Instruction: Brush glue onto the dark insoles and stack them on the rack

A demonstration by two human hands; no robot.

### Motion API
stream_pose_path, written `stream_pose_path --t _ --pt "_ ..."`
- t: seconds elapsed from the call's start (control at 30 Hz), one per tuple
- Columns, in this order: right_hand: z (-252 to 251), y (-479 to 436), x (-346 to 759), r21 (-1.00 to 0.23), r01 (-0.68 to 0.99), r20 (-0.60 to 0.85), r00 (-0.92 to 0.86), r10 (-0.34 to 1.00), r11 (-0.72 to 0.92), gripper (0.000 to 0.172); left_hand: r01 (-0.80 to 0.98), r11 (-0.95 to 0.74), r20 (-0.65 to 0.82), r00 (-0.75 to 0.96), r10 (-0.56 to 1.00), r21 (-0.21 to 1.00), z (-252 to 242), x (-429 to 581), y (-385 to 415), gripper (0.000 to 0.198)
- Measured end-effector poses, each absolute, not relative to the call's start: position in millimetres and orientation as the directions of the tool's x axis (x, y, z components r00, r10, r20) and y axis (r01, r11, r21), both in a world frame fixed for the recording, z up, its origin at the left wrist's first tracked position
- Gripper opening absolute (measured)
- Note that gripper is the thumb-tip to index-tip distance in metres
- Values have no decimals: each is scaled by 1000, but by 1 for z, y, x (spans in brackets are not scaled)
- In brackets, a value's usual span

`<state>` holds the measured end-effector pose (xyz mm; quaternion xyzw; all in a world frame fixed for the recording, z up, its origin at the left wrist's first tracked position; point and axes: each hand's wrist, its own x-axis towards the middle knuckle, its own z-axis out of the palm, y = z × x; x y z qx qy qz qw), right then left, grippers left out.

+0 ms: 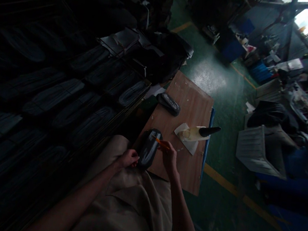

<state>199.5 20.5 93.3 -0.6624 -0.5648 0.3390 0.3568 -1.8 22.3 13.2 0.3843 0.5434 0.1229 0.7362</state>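
Note:
A dark, long oval shoe sole (pixel 148 153) with whitish streaks on its top lies at the near left edge of a wooden board (pixel 193 94). My right hand (pixel 168 155) is closed round the orange handle of a small brush (pixel 162 143), whose tip rests on the upper part of the sole. My left hand (pixel 129 159) has its fingers curled in at the sole's lower left edge, pinching it there. Farther up the board lie other dark soles (pixel 169 103), overlapping. A pale container (pixel 191 134) with a black tapered end sits on a whitish sheet to the right.
On my left, a dark rack (pixel 132 109) carries many streaked soles in rows. Dark stacks with papers (pixel 124 40) stand beyond it. To the right are a green floor with yellow lines, a white crate (pixel 251 150) and cluttered shelving.

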Motion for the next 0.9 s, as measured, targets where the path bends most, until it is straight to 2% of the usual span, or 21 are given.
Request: stream_pose_path --t 0.1,0.27,0.43,0.6,0.73,0.8,0.9 --pt "88 22 195 -824 558 -21 139 990 -96 24 248 678 -714 370 594 692 15 -1 24 15" --pt "87 -7 186 -778 621 -84 51 995 -97 23 207 695 -711 386 589 688 17 -2 24 16" --pt "97 -47 176 -827 549 -148 -6 989 -121 21 194 691 -702 385 599 696 19 -3 23 11" --pt "97 -76 175 -865 447 -231 50 972 -229 18 239 667 -702 366 611 706 19 -3 22 11" --pt "90 -80 190 -884 343 -306 86 948 -317 22 248 654 -693 374 616 715 19 -3 22 12" --pt "88 -70 200 -893 329 -272 144 951 -306 23 259 656 -699 380 606 709 20 -3 22 13" --pt "89 -44 210 -886 413 -125 221 967 -209 21 262 651 -696 384 607 712 18 -2 22 14"
